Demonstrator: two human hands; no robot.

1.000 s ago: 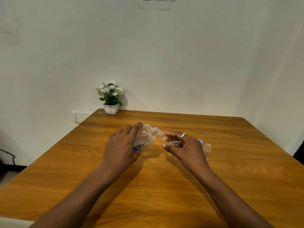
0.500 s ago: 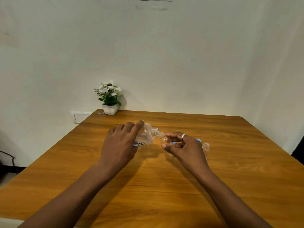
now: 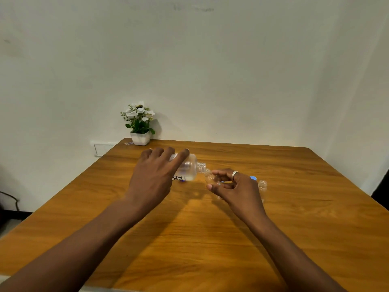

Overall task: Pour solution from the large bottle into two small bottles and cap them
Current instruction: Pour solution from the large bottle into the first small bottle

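The left hand [image 3: 153, 175] lay over the large bottle [image 3: 188, 168], fingers curled round its body and the forefinger stretched along its top, holding it tipped nearly flat above the desk [image 3: 210, 239] with its open threaded neck pointing right. The right hand [image 3: 235, 188], a ring on one finger, pinched a small bottle [image 3: 210, 178] between thumb and fingertips, tilted so that its mouth met that neck. The chief risk looked to be a spill: the small mouth is narrow, both vessels were held in the air, and a slight drift of either hand, or too steep a tip, would probably send solution onto the desk or over the fingers (an overfill would be hard to notice through clear plastic). A second small bottle [image 3: 262, 185] stood uncapped just beyond the right hand, near enough to be knocked, with a blue cap [image 3: 253, 178] beside it. On the large bottle's label only dark letters starting "re" could be read; the brand could not be made out.
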